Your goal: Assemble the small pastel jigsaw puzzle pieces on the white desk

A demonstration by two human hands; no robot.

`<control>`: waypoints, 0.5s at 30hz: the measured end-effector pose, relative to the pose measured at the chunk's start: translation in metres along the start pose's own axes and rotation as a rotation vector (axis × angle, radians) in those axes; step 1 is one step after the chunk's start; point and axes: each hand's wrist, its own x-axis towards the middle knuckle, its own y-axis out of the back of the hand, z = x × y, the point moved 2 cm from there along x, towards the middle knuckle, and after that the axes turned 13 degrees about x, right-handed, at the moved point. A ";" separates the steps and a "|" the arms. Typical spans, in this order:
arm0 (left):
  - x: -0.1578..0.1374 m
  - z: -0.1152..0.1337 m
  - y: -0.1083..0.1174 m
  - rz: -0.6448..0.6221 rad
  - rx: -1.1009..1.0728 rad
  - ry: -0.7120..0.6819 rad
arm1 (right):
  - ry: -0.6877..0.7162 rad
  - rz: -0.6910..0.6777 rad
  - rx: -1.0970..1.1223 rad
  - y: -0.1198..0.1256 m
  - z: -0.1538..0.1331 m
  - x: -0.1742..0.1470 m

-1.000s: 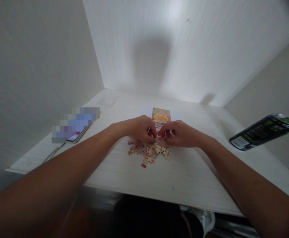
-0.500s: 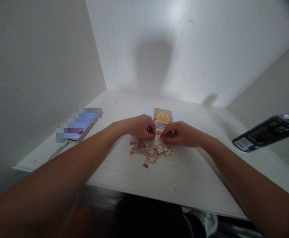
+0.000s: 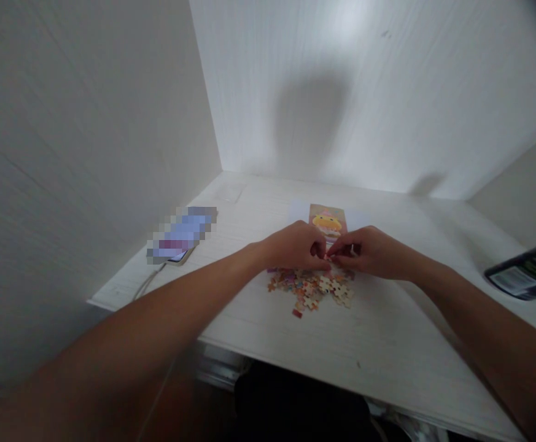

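Observation:
My left hand and my right hand meet fingertip to fingertip just behind a loose heap of jigsaw puzzle pieces. Between the tips a small pinkish puzzle piece shows, mostly covered by fingers. Both hands are closed in a pinch at it; whether it is one piece or two joined, I cannot make out. Beyond the fingers lies a picture card with a yellow burger-like figure, its lower edge partly hidden. One reddish piece rests at the heap's near side.
A phone with a cable lies on the left of the white table. A dark can stands at the right, cut off by the frame. White panels enclose the back and sides.
The view has swung left, so things appear further right. My hands, apart over the pieces before, have come together at the fingertips around the small pinkish piece.

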 end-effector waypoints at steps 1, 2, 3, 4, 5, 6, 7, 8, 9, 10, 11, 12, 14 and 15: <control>0.000 0.000 0.000 0.009 0.015 0.003 | 0.003 0.009 -0.006 0.000 0.001 0.000; 0.000 0.001 0.000 0.010 0.026 0.001 | 0.009 0.018 -0.015 0.000 0.002 0.000; 0.001 0.001 0.000 0.006 0.034 -0.010 | 0.018 0.026 -0.024 0.001 0.003 0.000; 0.001 0.002 0.001 -0.002 0.040 -0.026 | 0.025 0.035 -0.031 0.001 0.005 0.001; 0.001 0.002 0.002 -0.012 0.045 -0.044 | 0.031 0.043 -0.036 0.001 0.006 0.001; 0.001 0.003 0.004 -0.024 0.054 -0.062 | 0.036 0.050 -0.040 0.001 0.007 0.001; 0.001 0.003 0.005 -0.034 0.069 -0.078 | 0.039 0.055 -0.043 0.001 0.007 0.002; 0.001 0.004 0.007 -0.046 0.084 -0.091 | 0.040 0.060 -0.047 0.001 0.008 0.002; 0.000 0.004 0.008 -0.061 0.097 -0.103 | 0.039 0.064 -0.052 0.002 0.008 0.002; 0.000 0.004 0.010 -0.077 0.105 -0.112 | 0.038 0.066 -0.058 0.002 0.008 0.001; 0.000 0.004 0.011 -0.092 0.107 -0.123 | 0.035 0.066 -0.063 0.002 0.007 0.001; 0.000 0.004 0.012 -0.107 0.101 -0.135 | 0.032 0.067 -0.066 0.002 0.007 0.001; 0.000 0.004 0.012 -0.136 0.078 -0.143 | 0.034 0.063 -0.061 0.002 0.006 0.001; 0.000 0.003 0.012 -0.145 0.068 -0.138 | 0.038 0.062 -0.053 0.003 0.006 0.001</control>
